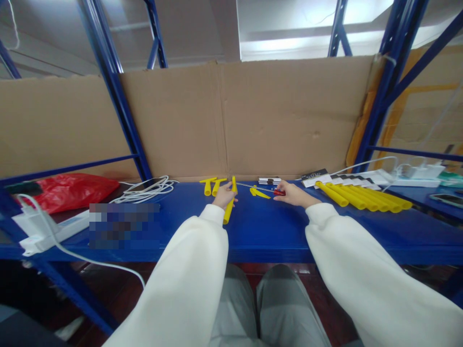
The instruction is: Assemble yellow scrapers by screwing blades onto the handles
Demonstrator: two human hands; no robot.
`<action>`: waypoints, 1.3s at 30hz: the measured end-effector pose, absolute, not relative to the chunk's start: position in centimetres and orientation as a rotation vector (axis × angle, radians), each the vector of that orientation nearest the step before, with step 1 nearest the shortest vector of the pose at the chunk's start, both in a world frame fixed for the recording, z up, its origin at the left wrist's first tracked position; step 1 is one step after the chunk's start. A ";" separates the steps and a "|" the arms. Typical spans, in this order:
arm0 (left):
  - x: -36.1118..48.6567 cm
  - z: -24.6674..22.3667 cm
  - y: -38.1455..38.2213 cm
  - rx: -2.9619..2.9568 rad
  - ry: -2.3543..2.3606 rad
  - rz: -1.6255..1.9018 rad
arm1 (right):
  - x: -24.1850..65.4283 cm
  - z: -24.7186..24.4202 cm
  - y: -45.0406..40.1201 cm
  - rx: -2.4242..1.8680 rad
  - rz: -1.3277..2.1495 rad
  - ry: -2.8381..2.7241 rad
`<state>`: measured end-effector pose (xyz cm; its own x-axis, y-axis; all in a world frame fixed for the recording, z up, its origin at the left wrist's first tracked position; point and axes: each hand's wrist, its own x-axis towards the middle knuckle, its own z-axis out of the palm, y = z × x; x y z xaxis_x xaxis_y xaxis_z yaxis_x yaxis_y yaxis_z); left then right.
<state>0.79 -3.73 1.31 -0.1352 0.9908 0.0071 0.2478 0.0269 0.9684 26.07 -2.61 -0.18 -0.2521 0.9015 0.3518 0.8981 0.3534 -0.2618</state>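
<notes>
My left hand (224,194) is closed around a yellow tube-like piece (227,213), which stands tilted over the blue tabletop. In my right hand (290,193) is a screwdriver (278,193) with a red handle. Its thin metal shaft points left, and the tip reaches the upper part of the yellow piece; whether it touches cannot be made out. Below the shaft lie small, flat, curved yellow parts (261,193). Left of my left hand are two T-shaped yellow pieces, one (207,187) farther out and one (217,187) nearer the fingers.
Several yellow tubes (361,197) with black ends lie in a row at right. Behind the hands, small black-and-white items (269,181) rest near the cardboard wall (289,115). Coiled white cable (148,190), a power strip (72,226) and a red bag (75,190) lie at left.
</notes>
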 end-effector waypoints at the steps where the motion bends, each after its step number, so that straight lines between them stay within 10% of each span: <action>1: 0.8 1.3 -3.7 1.319 1.504 1.172 | 26.0 -0.2 -2.6 -1.580 -0.003 -2.167; 39: 0.8 0.7 -3.1 1.375 1.525 1.173 | 26.2 -0.3 -2.6 -1.511 -0.127 -2.157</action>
<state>0.84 -3.14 0.65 -0.1338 0.9901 0.0422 0.2949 -0.0009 0.9555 26.20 -2.59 -0.31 -0.2590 0.8558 0.4478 0.9025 0.3796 -0.2034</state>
